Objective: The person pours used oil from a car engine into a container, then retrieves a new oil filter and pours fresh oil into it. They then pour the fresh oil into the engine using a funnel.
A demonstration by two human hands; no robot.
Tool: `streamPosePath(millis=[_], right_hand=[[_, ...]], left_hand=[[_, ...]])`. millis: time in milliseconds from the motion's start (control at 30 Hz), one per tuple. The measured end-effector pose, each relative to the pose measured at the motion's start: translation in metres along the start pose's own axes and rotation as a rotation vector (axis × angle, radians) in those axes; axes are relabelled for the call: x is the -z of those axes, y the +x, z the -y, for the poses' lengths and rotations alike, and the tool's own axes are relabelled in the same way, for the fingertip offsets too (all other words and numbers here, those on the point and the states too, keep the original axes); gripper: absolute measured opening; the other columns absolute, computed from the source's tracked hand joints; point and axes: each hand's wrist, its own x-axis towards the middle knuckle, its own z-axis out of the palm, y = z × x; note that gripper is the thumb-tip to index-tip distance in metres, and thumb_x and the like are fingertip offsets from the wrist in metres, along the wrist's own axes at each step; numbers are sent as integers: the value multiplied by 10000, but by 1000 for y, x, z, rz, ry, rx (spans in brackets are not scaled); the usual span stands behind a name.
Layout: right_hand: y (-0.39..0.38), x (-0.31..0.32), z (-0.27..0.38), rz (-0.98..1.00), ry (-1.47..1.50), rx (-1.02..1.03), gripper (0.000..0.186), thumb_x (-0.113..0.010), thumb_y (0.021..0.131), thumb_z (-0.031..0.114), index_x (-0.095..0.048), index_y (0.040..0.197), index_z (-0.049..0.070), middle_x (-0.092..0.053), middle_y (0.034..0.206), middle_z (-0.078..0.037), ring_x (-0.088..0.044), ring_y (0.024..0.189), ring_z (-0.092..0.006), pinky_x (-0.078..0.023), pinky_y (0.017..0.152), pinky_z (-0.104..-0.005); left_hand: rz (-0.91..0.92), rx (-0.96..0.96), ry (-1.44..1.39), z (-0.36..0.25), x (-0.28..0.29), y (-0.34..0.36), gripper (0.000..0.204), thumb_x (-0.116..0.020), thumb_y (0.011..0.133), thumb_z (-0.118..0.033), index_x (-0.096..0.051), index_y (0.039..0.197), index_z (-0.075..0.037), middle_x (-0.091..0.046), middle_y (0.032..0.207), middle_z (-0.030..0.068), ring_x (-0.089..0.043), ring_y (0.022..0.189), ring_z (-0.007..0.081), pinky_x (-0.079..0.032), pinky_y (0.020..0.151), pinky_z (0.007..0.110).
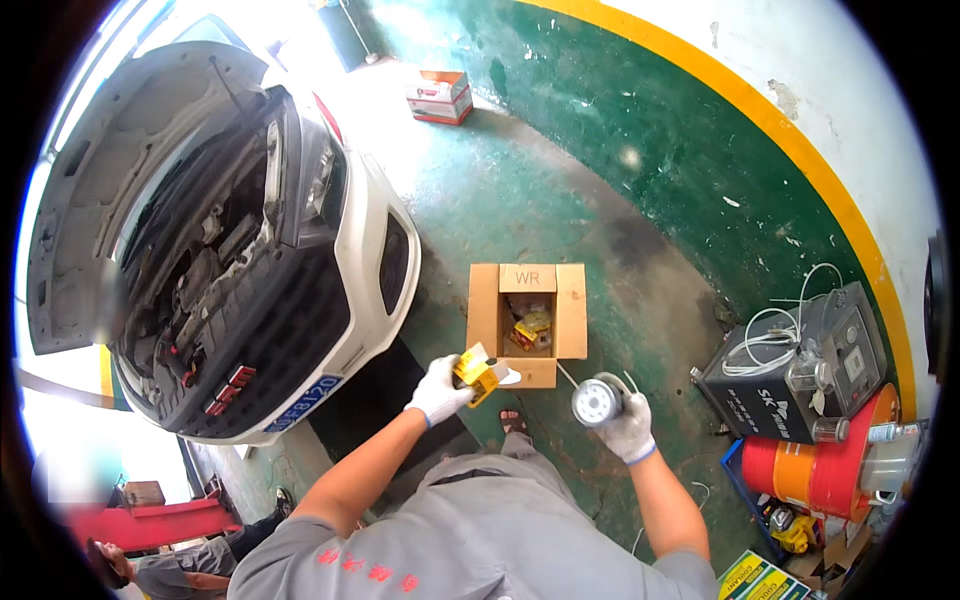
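My left hand (440,391), in a white work glove, grips a small yellow carton (482,379) whose white end flap stands open. In my gloved right hand (630,430) is an oil filter (595,402), a round metal canister with its holed end facing up. Between and beyond both hands, an open cardboard box (484,310) stands on the floor with its flaps folded outward. Yellow packages (532,325) and clear plastic wrapping lie inside it; their details are too small to make out.
To the left, a white car (385,215) has its hood (120,130) raised. A grey machine (790,370) with coiled white hose and a red-orange drum (815,465) stand at right. Another carton (440,98) sits farther off; a person (190,570) is at lower left.
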Motion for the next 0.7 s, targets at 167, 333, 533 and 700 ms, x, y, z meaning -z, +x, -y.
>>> streamPosePath(millis=[167, 333, 533, 700], right_hand=[[-21, 9, -2, -145, 11, -48, 524, -449, 826, 453, -595, 1161, 77, -651, 1070, -114, -628, 974, -281, -526, 817, -455], [-2, 10, -16, -253, 196, -265, 528, -446, 798, 480, -654, 1053, 67, -660, 916, -182, -637, 720, -309, -529, 650, -434], [50, -33, -39, -84, 36, -467, 504, -330, 870, 462, -628, 1054, 100, -651, 961, -107, -621, 846, -263, -514, 720, -451], [79, -96, -76, 67, -172, -697, 496, -363, 940, 498, -556, 1189, 115, -603, 1164, -90, -574, 1073, -273, -478, 924, -462]], left_hand=[[-63, -148, -57, -10, -32, 58, 773, -738, 705, -365, -430, 1269, 66, -505, 1202, 274, -489, 1157, 404, -395, 1013, 405], [44, -389, -162, -76, -4, 43, 870, -752, 721, -333, -330, 1369, 64, -444, 1335, 275, -429, 1272, 369, -346, 1069, 391], [210, -608, -170, -105, 17, -22, 954, -818, 625, -245, -332, 1408, 4, -440, 1341, 244, -428, 1271, 359, -366, 1062, 399], [33, -442, -437, -84, 34, -55, 825, -833, 591, -165, -441, 1299, -4, -550, 1213, 167, -545, 1148, 270, -450, 980, 369]])
